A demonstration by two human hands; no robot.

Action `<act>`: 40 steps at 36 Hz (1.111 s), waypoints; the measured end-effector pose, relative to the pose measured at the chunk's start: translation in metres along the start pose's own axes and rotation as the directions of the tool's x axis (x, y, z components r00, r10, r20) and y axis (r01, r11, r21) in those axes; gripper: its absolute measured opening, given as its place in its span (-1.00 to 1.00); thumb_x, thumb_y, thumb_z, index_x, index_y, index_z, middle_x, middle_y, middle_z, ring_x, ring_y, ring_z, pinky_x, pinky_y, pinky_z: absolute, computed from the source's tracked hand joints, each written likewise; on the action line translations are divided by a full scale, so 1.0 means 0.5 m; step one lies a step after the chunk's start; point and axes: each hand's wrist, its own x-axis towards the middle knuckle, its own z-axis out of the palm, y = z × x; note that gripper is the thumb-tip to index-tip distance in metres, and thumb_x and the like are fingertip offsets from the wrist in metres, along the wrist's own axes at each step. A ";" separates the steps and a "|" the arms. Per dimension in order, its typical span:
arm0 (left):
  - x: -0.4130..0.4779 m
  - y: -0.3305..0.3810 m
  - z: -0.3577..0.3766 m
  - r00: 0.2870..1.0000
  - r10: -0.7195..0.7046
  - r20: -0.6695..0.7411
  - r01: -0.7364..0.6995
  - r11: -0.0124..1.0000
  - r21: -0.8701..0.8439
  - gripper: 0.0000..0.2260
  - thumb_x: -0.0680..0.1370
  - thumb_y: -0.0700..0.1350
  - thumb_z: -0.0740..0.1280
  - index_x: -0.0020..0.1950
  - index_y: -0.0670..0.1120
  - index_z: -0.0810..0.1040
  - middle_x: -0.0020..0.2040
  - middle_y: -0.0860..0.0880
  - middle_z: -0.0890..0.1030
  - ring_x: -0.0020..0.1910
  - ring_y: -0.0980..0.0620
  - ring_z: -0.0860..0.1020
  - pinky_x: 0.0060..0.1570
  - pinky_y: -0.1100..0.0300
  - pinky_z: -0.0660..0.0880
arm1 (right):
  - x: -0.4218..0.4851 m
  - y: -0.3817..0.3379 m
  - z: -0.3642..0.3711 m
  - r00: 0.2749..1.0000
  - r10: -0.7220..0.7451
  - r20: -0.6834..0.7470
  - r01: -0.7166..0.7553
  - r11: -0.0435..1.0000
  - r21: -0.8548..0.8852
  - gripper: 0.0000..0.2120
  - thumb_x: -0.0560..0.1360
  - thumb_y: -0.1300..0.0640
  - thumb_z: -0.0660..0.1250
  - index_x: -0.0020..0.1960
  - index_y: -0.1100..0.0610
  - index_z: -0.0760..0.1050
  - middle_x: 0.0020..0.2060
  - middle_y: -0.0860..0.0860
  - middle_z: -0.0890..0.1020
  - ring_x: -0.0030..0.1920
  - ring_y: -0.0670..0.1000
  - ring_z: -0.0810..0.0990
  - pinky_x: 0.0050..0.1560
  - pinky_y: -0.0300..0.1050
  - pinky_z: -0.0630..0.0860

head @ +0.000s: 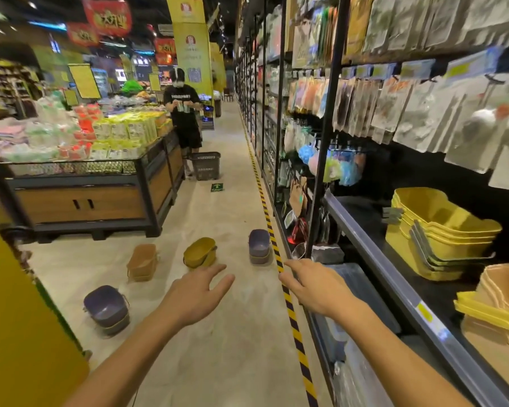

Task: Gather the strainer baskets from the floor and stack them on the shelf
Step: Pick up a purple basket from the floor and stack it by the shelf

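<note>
Several strainer baskets lie on the aisle floor: a purple basket [106, 309] at near left, a tan basket [142, 262], a yellow basket [200, 252] and another purple basket [259, 245] beside the striped floor tape. On the shelf [394, 277] at right sit a stack of yellow baskets [441, 230] and a stack of tan baskets [503, 306]. My left hand [197, 292] reaches out above the floor, fingers straight, holding nothing, just short of the yellow basket. My right hand [312, 286] is also stretched forward and empty, near the shelf's edge.
A wooden display table [83, 201] piled with packaged goods stands at left. A person [184, 118] stands further down the aisle beside a dark shopping basket [205, 165]. Hanging packaged goods [394, 107] fill the right shelving. Yellow-black tape [276, 254] runs along the floor.
</note>
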 end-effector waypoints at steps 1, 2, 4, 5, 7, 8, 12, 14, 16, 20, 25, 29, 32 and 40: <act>0.021 -0.003 0.001 1.000 0.007 0.000 -0.007 1.000 -0.007 -0.45 0.63 0.32 0.07 0.53 0.09 0.38 0.50 0.05 0.43 0.45 -0.01 0.40 0.40 -0.04 0.37 | 0.019 0.005 0.001 1.000 0.000 0.004 0.000 1.000 -0.004 -0.45 0.63 -0.35 -0.05 0.46 -0.12 0.39 0.29 -0.02 0.59 0.23 0.10 0.57 0.16 0.11 0.53; 0.041 -0.006 0.002 1.000 0.018 0.000 -0.018 1.000 -0.013 -0.46 0.63 0.31 0.08 0.53 0.08 0.38 0.50 0.06 0.44 0.45 0.00 0.40 0.39 -0.04 0.37 | 0.037 0.008 0.002 1.000 0.001 0.007 -0.001 1.000 -0.010 -0.47 0.64 -0.33 -0.03 0.46 -0.10 0.38 0.28 -0.02 0.58 0.23 0.11 0.57 0.14 0.11 0.53; 0.084 -0.016 0.004 1.000 0.031 0.006 -0.031 0.999 -0.013 -0.47 0.63 0.30 0.09 0.52 0.09 0.39 0.49 0.07 0.44 0.44 0.00 0.42 0.38 -0.03 0.38 | 0.077 0.014 0.003 1.000 0.007 0.004 -0.007 1.000 -0.018 -0.48 0.66 -0.32 -0.01 0.48 -0.09 0.37 0.29 -0.02 0.58 0.24 0.12 0.56 0.13 0.10 0.51; 0.108 -0.024 0.005 0.999 0.034 0.008 -0.034 0.999 -0.009 -0.47 0.63 0.30 0.09 0.52 0.09 0.39 0.49 0.07 0.45 0.43 -0.01 0.43 0.37 -0.03 0.38 | 0.098 0.014 0.004 1.000 0.010 0.004 -0.010 1.000 -0.020 -0.47 0.66 -0.32 -0.02 0.48 -0.09 0.37 0.30 -0.02 0.57 0.25 0.11 0.56 0.15 0.10 0.51; 0.162 -0.044 0.006 0.999 0.050 0.009 -0.050 0.999 0.003 -0.46 0.62 0.32 0.08 0.52 0.11 0.39 0.48 0.06 0.46 0.41 -0.02 0.45 0.34 -0.01 0.41 | 0.145 0.015 0.008 1.000 0.013 0.003 -0.012 1.000 -0.028 -0.48 0.65 -0.32 -0.01 0.45 -0.09 0.39 0.30 -0.03 0.58 0.25 0.09 0.55 0.15 0.09 0.50; 0.193 -0.056 0.006 0.998 0.062 0.007 -0.062 0.998 0.004 -0.46 0.62 0.33 0.07 0.52 0.12 0.39 0.47 0.06 0.47 0.40 -0.01 0.47 0.32 0.01 0.42 | 0.171 0.014 0.010 1.000 0.014 0.004 -0.014 0.999 -0.036 -0.50 0.66 -0.32 0.00 0.44 -0.09 0.40 0.29 -0.03 0.58 0.25 0.08 0.56 0.14 0.09 0.50; 0.321 -0.100 -0.004 0.996 0.091 -0.012 -0.091 0.996 -0.017 -0.44 0.62 0.35 0.06 0.53 0.13 0.38 0.47 0.08 0.48 0.41 0.04 0.45 0.29 0.08 0.42 | 0.286 0.009 0.016 0.999 0.045 0.017 -0.044 0.996 -0.077 -0.49 0.64 -0.33 -0.02 0.39 -0.09 0.42 0.25 0.01 0.59 0.19 0.11 0.58 0.12 0.09 0.53; 0.382 -0.123 -0.016 0.994 0.104 -0.023 -0.104 0.994 -0.027 -0.45 0.62 0.34 0.07 0.54 0.13 0.37 0.49 0.10 0.45 0.43 0.05 0.43 0.31 0.09 0.39 | 0.349 0.002 0.012 0.998 0.065 0.018 -0.064 0.995 -0.077 -0.48 0.64 -0.33 -0.02 0.37 -0.05 0.44 0.25 0.01 0.59 0.19 0.11 0.58 0.14 0.10 0.53; 0.443 -0.151 -0.030 0.995 0.101 -0.021 -0.102 0.993 -0.052 -0.45 0.62 0.33 0.07 0.54 0.13 0.36 0.50 0.09 0.43 0.44 0.05 0.42 0.33 0.11 0.37 | 0.412 -0.010 0.003 0.997 0.080 0.022 -0.078 0.994 -0.082 -0.44 0.65 -0.32 -0.02 0.44 -0.03 0.42 0.31 0.00 0.57 0.26 0.10 0.56 0.22 0.11 0.52; 0.558 -0.202 -0.061 0.994 0.106 -0.029 -0.108 0.991 -0.077 -0.46 0.62 0.33 0.09 0.53 0.12 0.38 0.48 0.08 0.46 0.43 0.05 0.43 0.32 0.15 0.35 | 0.524 -0.034 -0.011 0.996 0.082 0.031 -0.079 0.992 -0.101 -0.42 0.66 -0.30 0.00 0.52 0.00 0.36 0.38 0.02 0.53 0.32 0.08 0.53 0.27 0.09 0.50; 0.683 -0.255 -0.094 0.993 0.115 -0.026 -0.116 0.992 -0.043 -0.46 0.62 0.34 0.07 0.52 0.14 0.38 0.45 0.06 0.48 0.41 0.01 0.45 0.30 0.13 0.38 | 0.650 -0.052 -0.013 0.994 0.100 0.040 -0.096 0.991 -0.090 -0.43 0.67 -0.29 0.00 0.56 -0.03 0.30 0.40 0.02 0.51 0.31 0.09 0.54 0.25 0.13 0.51; 0.770 -0.306 -0.095 0.995 0.099 -0.005 -0.099 0.994 -0.040 -0.40 0.56 0.43 0.02 0.51 0.19 0.38 0.45 0.08 0.49 0.40 -0.01 0.46 0.34 0.05 0.42 | 0.742 -0.046 0.006 0.993 0.109 0.047 -0.105 0.991 -0.082 -0.42 0.65 -0.32 -0.01 0.55 -0.05 0.30 0.38 0.00 0.52 0.27 0.07 0.57 0.24 0.15 0.53; 0.832 -0.331 -0.095 0.996 0.093 0.008 -0.092 0.994 -0.052 -0.29 0.48 0.50 -0.05 0.51 0.19 0.38 0.46 0.10 0.48 0.41 0.01 0.45 0.36 0.06 0.41 | 0.811 -0.036 0.017 0.992 0.118 0.046 -0.115 0.991 -0.071 -0.41 0.65 -0.32 0.00 0.56 -0.05 0.30 0.44 0.01 0.49 0.33 0.08 0.55 0.27 0.14 0.52; 1.033 -0.361 -0.085 0.997 0.075 0.028 -0.074 0.997 -0.038 -0.45 0.60 0.36 0.07 0.53 0.17 0.36 0.49 0.07 0.44 0.43 0.00 0.43 0.35 0.04 0.36 | 1.016 0.023 0.047 0.993 0.102 0.055 -0.098 0.993 -0.065 -0.44 0.67 -0.29 0.01 0.57 -0.05 0.28 0.48 0.00 0.45 0.38 0.10 0.51 0.28 0.13 0.46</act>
